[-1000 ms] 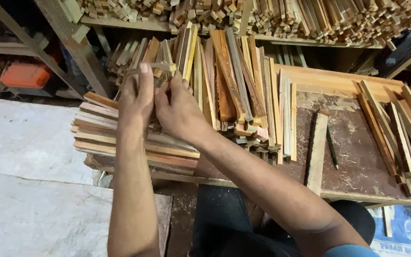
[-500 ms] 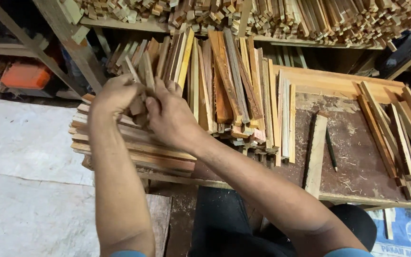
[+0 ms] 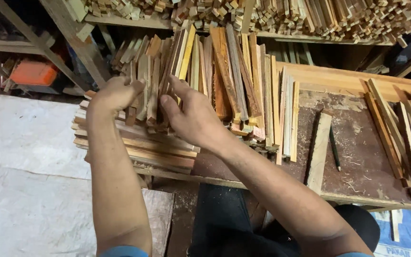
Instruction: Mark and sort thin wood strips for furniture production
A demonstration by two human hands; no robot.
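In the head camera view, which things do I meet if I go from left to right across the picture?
Orange box → left hand → right hand → loose plank → pencil → slats at the right edge.

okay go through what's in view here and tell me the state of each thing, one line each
left hand: closed around a few upright wood strips
right hand: fingers pressed against the same strips
gripped wood strips: bunched, standing on end
flat stack of strips: lying crosswise under the hands
leaning strips: propped against the shelf
pencil: lying loose on the workbench
wood slat: lying flat beside the pencil
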